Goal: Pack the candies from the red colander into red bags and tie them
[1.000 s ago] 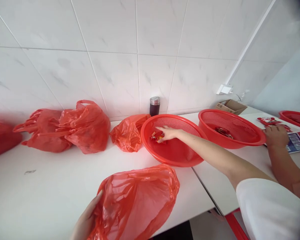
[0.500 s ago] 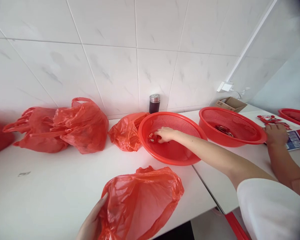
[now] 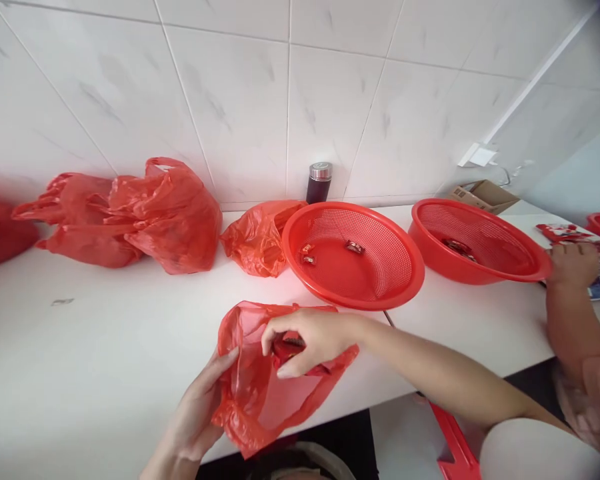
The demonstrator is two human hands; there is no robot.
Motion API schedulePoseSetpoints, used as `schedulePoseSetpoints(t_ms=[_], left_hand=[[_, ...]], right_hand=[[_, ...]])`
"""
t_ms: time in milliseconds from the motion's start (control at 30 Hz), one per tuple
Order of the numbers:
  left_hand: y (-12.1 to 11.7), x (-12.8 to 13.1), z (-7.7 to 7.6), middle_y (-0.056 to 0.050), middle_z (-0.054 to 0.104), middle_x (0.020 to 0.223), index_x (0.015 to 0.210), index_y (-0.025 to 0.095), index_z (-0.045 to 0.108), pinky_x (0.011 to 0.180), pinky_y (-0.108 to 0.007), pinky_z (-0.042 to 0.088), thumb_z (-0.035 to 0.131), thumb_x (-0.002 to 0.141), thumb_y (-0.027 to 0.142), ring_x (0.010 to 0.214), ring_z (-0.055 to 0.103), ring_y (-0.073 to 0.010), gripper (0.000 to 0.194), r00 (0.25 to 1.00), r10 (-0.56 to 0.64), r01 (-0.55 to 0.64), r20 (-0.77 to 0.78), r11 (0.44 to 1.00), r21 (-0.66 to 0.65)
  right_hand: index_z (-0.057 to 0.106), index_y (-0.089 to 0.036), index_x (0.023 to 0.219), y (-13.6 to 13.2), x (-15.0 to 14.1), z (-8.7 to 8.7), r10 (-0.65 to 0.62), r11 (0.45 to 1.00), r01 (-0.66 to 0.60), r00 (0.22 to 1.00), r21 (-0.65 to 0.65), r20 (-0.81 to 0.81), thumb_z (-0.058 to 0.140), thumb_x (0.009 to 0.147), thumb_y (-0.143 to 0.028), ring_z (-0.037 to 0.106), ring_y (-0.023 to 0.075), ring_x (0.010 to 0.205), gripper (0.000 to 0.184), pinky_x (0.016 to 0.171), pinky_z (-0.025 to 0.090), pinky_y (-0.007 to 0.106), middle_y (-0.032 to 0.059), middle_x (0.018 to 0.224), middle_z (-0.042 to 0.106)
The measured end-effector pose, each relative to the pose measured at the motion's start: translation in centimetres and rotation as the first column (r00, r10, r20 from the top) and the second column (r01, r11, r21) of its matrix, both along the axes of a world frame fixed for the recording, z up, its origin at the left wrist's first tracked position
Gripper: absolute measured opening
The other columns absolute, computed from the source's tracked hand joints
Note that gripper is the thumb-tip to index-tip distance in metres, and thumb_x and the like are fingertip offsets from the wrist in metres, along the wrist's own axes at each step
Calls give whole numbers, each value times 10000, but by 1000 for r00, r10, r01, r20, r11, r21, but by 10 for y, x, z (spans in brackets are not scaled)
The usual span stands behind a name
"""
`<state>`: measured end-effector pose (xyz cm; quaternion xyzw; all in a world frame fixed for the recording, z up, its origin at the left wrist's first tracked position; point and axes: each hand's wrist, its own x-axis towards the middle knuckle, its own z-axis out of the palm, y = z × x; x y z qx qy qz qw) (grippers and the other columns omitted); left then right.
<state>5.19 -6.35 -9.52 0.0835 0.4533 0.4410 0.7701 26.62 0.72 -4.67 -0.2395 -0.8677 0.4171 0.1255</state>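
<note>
My left hand (image 3: 203,397) grips the left edge of a red plastic bag (image 3: 255,420), thumb over the rim, and the bag's mouth gapes toward me. Over that mouth is my right hand (image 3: 325,337), its fingers curled around small red and dark wrapped packets (image 3: 289,348). How many it holds is partly hidden by the fingers. Just behind the bag stands a round red plastic basket (image 3: 325,297) with a mesh side. A few small wrapped packets (image 3: 354,247) lie inside it.
Filled red bags (image 3: 175,227) and a crumpled red bag (image 3: 257,240) line the wall. A dark flask (image 3: 319,183) stands behind the basket. At right are a second red basket (image 3: 480,270), a cardboard box (image 3: 495,197) and another person's hand (image 3: 575,267). The white table's (image 3: 105,353) front edge is near me.
My right hand has come out of the basket to the bag's mouth, carrying packets. Fewer hidden, the packets left in the basket now show. My view has tilted downward slightly.
</note>
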Motion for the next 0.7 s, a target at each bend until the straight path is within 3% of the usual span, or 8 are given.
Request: schedulePoseSetpoints(t_ms=[67,133,200,267,367,467,600,700], left_hand=[[-4,1,3,-67,762,856,1224,202,637,737,-312,601,733,734,167,791,730,-242,500,999,-6,6,-33,1000,22],[-7,0,8,-68,759,895,1294,219,591,735,-296,598,728,738,167,822,727,-239,575,998,-2,5,-61,999,42],[-9,-6,13,-68,755,933,1362,235,529,722,-290,598,711,738,144,836,726,-237,656,998,-2,6,-68,998,55],[-6,-16,16,-58,750,976,1396,273,488,692,-282,598,692,733,137,832,727,-231,707,998,17,-12,-56,996,91],[1,-34,17,-31,722,1103,1364,351,512,686,-259,590,692,718,208,867,715,-209,686,983,167,-150,-77,970,192],[2,-47,11,-4,711,1041,1377,407,471,695,-233,573,760,669,227,819,685,-162,785,888,321,-218,-329,924,314],[-4,-62,-3,16,611,887,1374,367,476,667,-165,521,778,669,288,781,587,-126,771,527,441,-42,-727,868,495],[-6,-74,-4,-9,567,951,1200,281,611,594,-169,506,725,695,343,774,545,-138,521,449,488,50,-749,823,566]], right_hand=[[647,-225,1081,-3,-14,-29,-178,951,145,979,273,102,748,711,-299,613,227,958,390,703,509,313,43,1052,684],[605,-207,1180,-1,-25,-53,-382,845,285,914,453,137,726,746,-335,530,304,1130,469,759,510,382,100,1193,629],[545,-202,1267,3,-31,-65,-511,794,386,842,469,173,671,799,-428,469,345,1209,534,786,511,432,132,1294,560],[493,-212,1321,5,-33,-66,-549,804,433,804,408,227,651,769,-581,448,386,1229,683,830,496,498,149,1348,508],[445,-235,1355,6,-27,-54,-476,866,394,840,308,262,663,678,-701,478,387,1217,850,907,462,524,144,1372,488],[466,-223,1338,-3,-18,-36,-453,853,313,840,417,297,769,678,-514,524,345,1194,782,936,463,468,132,1387,488],[532,-177,1309,-24,-5,-2,-415,842,78,726,534,548,783,664,-207,591,363,1096,693,845,500,452,163,1300,570],[539,-203,1320,-29,10,38,-335,888,28,722,458,605,739,707,-221,643,330,1002,645,790,512,424,134,1174,653]])
